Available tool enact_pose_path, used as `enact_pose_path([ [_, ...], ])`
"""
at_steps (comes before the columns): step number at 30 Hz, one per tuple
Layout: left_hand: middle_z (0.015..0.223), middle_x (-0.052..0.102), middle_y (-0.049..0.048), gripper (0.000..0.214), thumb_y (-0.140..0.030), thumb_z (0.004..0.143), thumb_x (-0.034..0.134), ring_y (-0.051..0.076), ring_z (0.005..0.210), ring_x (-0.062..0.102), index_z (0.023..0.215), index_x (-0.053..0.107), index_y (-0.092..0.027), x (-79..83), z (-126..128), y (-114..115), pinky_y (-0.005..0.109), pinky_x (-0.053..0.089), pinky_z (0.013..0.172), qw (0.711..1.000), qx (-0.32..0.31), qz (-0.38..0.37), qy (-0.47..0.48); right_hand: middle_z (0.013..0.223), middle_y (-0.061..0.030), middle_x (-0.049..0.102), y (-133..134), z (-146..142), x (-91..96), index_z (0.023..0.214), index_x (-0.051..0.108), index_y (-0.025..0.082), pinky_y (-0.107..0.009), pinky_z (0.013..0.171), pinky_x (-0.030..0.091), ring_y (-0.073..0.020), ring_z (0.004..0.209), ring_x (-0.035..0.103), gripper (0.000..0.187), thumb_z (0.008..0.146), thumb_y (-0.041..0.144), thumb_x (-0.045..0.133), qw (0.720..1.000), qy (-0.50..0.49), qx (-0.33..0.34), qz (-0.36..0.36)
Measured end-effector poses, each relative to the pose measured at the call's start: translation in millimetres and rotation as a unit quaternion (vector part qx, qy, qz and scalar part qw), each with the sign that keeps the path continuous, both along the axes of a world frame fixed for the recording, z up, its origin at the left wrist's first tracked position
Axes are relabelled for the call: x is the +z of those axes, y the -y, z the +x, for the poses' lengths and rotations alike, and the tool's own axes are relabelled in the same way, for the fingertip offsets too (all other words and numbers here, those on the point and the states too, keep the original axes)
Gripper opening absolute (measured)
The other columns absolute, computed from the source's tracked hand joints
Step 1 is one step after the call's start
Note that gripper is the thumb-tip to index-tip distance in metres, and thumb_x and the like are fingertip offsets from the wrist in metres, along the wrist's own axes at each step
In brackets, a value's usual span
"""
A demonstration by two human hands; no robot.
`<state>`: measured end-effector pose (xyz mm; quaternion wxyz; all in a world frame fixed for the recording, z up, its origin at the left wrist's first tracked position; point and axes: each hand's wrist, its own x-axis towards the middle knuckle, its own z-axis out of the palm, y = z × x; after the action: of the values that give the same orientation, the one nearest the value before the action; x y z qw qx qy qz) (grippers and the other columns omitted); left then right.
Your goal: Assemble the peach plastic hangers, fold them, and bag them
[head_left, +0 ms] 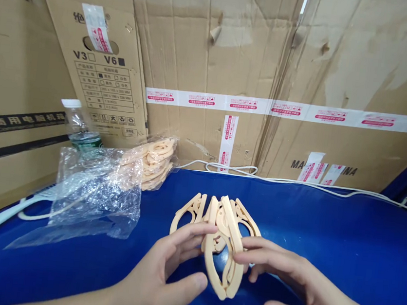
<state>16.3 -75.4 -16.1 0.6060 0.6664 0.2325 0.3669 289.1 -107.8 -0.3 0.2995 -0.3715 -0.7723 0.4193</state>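
A beige plastic folding hanger [238, 247], folded up, lies between my hands on the blue tabletop, with its pointed end toward me. My left hand [172, 266] is at its left side, fingertips by the left arm and thumb held apart. On the other side my right hand [295, 280] has its fingertips against the right arm, its thumb well away. Neither hand is closed round the hanger. Behind it are more folded hangers, one at the left [177, 218] and one at the right [249, 216], partly covered by the front hanger and my fingers.
Several more beige hangers [156, 162] are stacked in clear plastic at the back left. Nearby are a crumpled clear bag [98, 199], a water bottle [81, 126] and a pale blue long-handled tool [5, 218]. A white cable [288, 181] runs along cardboard walls [206, 64].
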Motion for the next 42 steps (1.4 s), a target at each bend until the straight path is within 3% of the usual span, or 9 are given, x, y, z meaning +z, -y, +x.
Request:
enact_pose_path([
  [8,0.155,0.036,0.0041,0.06,-0.022,0.088,0.064,0.025,0.142,0.035,0.142,0.04,-0.033,4.4,-8,5,0.047,0.025,0.118,0.993,-0.021,0.076,-0.09,0.14,-0.0011,0.054,1,0,2.5,0.131,0.055,0.044,-0.035,0.094,0.054,-0.0192,0.108,0.063,0.045,0.09,0.028,0.064,1.0,-0.008,0.011,-0.005],
  [12,0.154,0.038,0.0056,0.064,-0.029,0.087,0.067,0.03,0.141,0.035,0.144,0.039,-0.033,7.1,-10,7,0.05,0.024,0.117,0.985,-0.02,0.128,-0.116,0.139,0.0005,0.055,2,1,-0.1,0.13,0.054,0.046,-0.035,0.095,0.052,-0.0192,0.112,0.061,0.046,0.09,0.025,0.063,0.999,-0.02,0.026,-0.015],
  [16,0.156,0.033,0.0076,0.065,-0.036,0.086,0.067,0.034,0.143,0.03,0.144,0.039,-0.032,7.7,-11,9,0.054,0.022,0.117,0.975,-0.011,0.172,-0.139,0.139,-0.0014,0.055,-1,1,-0.5,0.129,0.057,0.043,-0.034,0.091,0.054,-0.0173,0.101,0.065,0.043,0.09,0.028,0.064,0.997,-0.057,0.023,-0.046],
  [21,0.161,0.02,0.0049,0.059,-0.02,0.084,0.062,0.033,0.148,0.01,0.137,0.042,-0.033,7.8,-12,10,0.058,0.014,0.117,0.964,0.067,0.219,-0.136,0.141,-0.0055,0.053,-15,8,6.5,0.119,0.068,0.032,-0.034,0.093,0.052,-0.0237,0.111,0.062,0.033,0.087,0.037,0.067,0.992,-0.071,-0.072,-0.069],
  [25,0.156,0.03,0.0047,0.058,-0.013,0.08,0.059,0.032,0.147,0.02,0.132,0.045,-0.033,8.2,-13,10,0.055,0.022,0.116,0.957,0.084,0.24,-0.139,0.102,-0.0083,0.071,-34,28,13.3,0.107,0.072,0.023,-0.032,0.076,0.055,-0.021,0.084,0.066,0.035,0.082,0.047,0.068,0.974,-0.076,-0.208,-0.04],
  [27,0.153,0.036,0.005,0.057,-0.011,0.078,0.06,0.031,0.144,0.028,0.129,0.046,-0.033,9.2,-12,10,0.052,0.027,0.115,0.952,0.093,0.254,-0.144,0.085,-0.0062,0.07,-42,40,14.2,0.099,0.072,0.019,-0.03,0.063,0.052,-0.017,0.067,0.061,0.038,0.081,0.053,0.067,0.967,-0.047,-0.25,-0.025],
  [30,0.147,0.044,0.0051,0.056,-0.01,0.077,0.059,0.03,0.138,0.038,0.126,0.047,-0.033,11.8,-10,11,0.048,0.036,0.112,0.942,0.11,0.279,-0.15,0.075,-0.0039,0.064,-51,54,10.9,0.086,0.066,0.018,-0.027,0.054,0.044,-0.0158,0.061,0.055,0.04,0.081,0.058,0.062,0.963,0.038,-0.265,0.002],
  [36,0.14,0.051,0.0058,0.049,-0.01,0.077,0.057,0.028,0.13,0.048,0.121,0.051,-0.03,14.2,-7,14,0.043,0.04,0.108,0.925,0.145,0.314,-0.155,0.07,0.0015,0.056,-54,56,3.3,0.097,0.056,0.023,-0.03,0.059,0.04,-0.0174,0.063,0.05,0.029,0.09,0.05,0.049,0.935,0.252,-0.234,0.086],
  [42,0.137,0.053,0.0051,0.048,-0.009,0.077,0.056,0.027,0.128,0.05,0.12,0.051,-0.03,12.9,-8,13,0.04,0.041,0.107,0.921,0.146,0.326,-0.159,0.075,-0.0001,0.057,-52,51,7.4,0.093,0.051,0.022,-0.03,0.063,0.042,-0.0182,0.068,0.052,0.036,0.094,0.056,0.039,0.933,0.293,-0.198,0.067],
])
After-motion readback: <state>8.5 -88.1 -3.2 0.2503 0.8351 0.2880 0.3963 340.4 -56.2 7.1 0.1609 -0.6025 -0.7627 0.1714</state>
